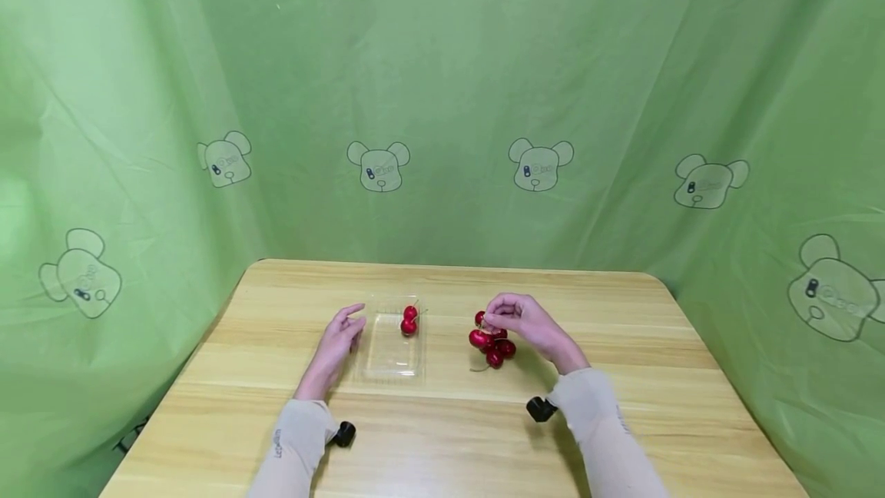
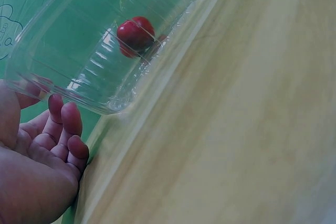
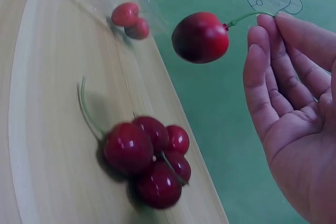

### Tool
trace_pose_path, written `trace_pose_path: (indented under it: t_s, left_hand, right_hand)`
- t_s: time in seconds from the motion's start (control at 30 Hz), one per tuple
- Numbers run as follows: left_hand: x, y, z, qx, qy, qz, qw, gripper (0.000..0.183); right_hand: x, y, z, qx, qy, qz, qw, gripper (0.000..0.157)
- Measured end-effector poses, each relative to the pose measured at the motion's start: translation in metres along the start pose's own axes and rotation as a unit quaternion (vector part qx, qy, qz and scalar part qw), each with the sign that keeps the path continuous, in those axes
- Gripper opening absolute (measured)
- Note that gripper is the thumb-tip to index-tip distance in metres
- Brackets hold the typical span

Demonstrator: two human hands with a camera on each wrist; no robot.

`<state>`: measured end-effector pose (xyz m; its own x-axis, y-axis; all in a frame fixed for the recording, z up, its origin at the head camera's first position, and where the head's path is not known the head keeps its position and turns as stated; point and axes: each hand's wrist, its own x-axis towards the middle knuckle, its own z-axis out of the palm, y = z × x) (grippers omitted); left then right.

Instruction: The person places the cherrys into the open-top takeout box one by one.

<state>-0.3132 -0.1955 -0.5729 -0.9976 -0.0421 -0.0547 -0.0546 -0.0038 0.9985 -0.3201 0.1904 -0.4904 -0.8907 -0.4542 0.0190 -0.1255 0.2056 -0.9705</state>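
My right hand (image 1: 522, 321) pinches the green stem of a cherry (image 3: 200, 37) between thumb and forefinger. That cherry hangs above a small pile of dark red cherries (image 3: 159, 184), some with stems, lying on the table. To the left stands a clear plastic container (image 1: 392, 371) with two cherries (image 1: 409, 325) in its far right part. Beside the container's left wall is my left hand (image 1: 339, 338), its fingers loosely bent and holding nothing. In the left wrist view its thumb and fingertips (image 2: 72, 117) are right at the container's near rim.
The wooden table (image 1: 442, 436) has rounded far corners. A green curtain (image 1: 442, 214) printed with bear heads hangs behind it and along both sides. Small black cameras (image 1: 541, 409) sit on both wrists, over light sleeves (image 1: 601, 421).
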Motion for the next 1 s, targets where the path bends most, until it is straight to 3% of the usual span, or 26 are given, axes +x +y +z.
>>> trace_pose_path:
  t_s: [0.3, 0.6, 1.0]
  left_hand:
    - [-0.001, 0.002, -0.001, 0.000, 0.001, -0.001, 1.0000, 0.046]
    - [0.002, 0.003, 0.000, -0.002, -0.003, 0.004, 1.0000, 0.046]
    - [0.000, 0.003, 0.001, 0.002, -0.003, -0.003, 1.0000, 0.045]
  right_hand:
    - [0.015, -0.003, 0.025, 0.035, 0.019, -0.015, 0.999, 0.018]
    - [0.030, -0.007, 0.050, 0.057, 0.030, -0.040, 0.997, 0.022]
    - [0.051, -0.006, 0.091, 0.128, 0.063, -0.018, 0.990, 0.014]
